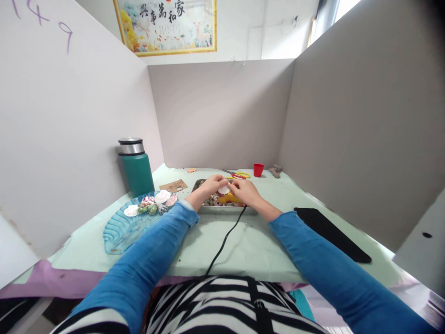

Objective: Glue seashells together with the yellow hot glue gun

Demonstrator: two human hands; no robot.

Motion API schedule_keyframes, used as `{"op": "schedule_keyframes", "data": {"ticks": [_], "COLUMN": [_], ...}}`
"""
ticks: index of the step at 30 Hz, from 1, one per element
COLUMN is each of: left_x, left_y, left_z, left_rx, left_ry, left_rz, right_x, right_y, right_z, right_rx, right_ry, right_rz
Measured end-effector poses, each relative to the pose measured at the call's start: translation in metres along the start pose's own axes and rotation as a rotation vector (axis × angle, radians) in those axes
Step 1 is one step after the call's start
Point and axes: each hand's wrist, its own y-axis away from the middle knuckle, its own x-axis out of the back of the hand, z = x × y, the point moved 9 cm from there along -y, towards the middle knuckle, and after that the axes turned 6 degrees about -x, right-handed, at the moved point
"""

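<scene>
A white seashell [224, 189] is pinched between the fingertips of my left hand [212, 184] and my right hand [244, 191]. Both hands are above a metal tray [222, 210] that contains several small shells [211, 200]. A yellow tool [230, 198], which looks like a glue gun, lies in the tray under my hands. From it a black cord [225, 239] runs toward me over the table edge. My hands and forearms hide part of the tray.
On the left, a blue glass dish [118, 232] holds several shells, with a green bottle [136, 174] behind it. Brown cardboard [174, 186], scissors [239, 175] and a red cup [258, 170] sit farther back. A black flat object [330, 234] lies right. Grey panels [222, 116] surround the table.
</scene>
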Motion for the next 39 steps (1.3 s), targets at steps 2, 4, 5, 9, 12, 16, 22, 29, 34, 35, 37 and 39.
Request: {"op": "schedule_keyframes", "data": {"ticks": [2, 4, 5, 9, 12, 16, 22, 29, 34, 35, 37, 39], "left_x": [-0.0002, -0.0012, -0.0016, -0.0024, -0.003, -0.0049, -0.0066, -0.0069, -0.0057, -0.0053, -0.0051, -0.0048], "left_y": [0.0004, 0.0014, 0.0021, 0.0044, 0.0057, 0.0079, 0.0076, 0.0055, 0.0065, 0.0067, 0.0072, 0.0072], "left_z": [0.0002, 0.0009, 0.0017, 0.0055, 0.0072, 0.0097, 0.0086, 0.0035, 0.0055, 0.0058, 0.0061, 0.0061], "left_rx": [0.005, 0.014, 0.017, 0.019, 0.018, 0.014, 0.031, 0.05, 0.048, 0.049, 0.054, 0.057], "left_ry": [-0.001, 0.002, 0.004, -0.004, -0.011, -0.017, -0.02, 0.026, 0.001, -0.003, -0.009, -0.013], "left_rz": [0.001, -0.002, -0.003, -0.002, -0.012, -0.039, -0.058, -0.054, -0.035, -0.029, -0.021, -0.013], "right_x": [-0.0002, -0.0005, -0.0003, 0.0005, 0.0001, -0.002, -0.0032, -0.0028, -0.003, -0.0031, -0.0034, -0.0035], "right_y": [-0.0001, -0.0001, 0.0, 0.0006, 0.0006, 0.0, -0.0002, -0.0003, -0.0004, -0.0004, -0.0004, -0.0004], "right_z": [-0.0003, -0.0011, -0.0014, -0.0024, -0.0024, -0.0013, -0.0013, -0.0018, -0.0021, -0.0022, -0.0022, -0.0022], "right_rx": [0.007, 0.013, 0.013, 0.011, 0.015, 0.017, 0.008, 0.017, 0.019, 0.02, 0.022, 0.026], "right_ry": [0.003, 0.005, 0.006, 0.01, 0.014, 0.022, 0.041, 0.044, 0.034, 0.036, 0.042, 0.045], "right_rz": [0.004, 0.002, 0.002, -0.002, -0.006, -0.015, -0.03, -0.025, -0.029, -0.029, -0.029, -0.024]}}
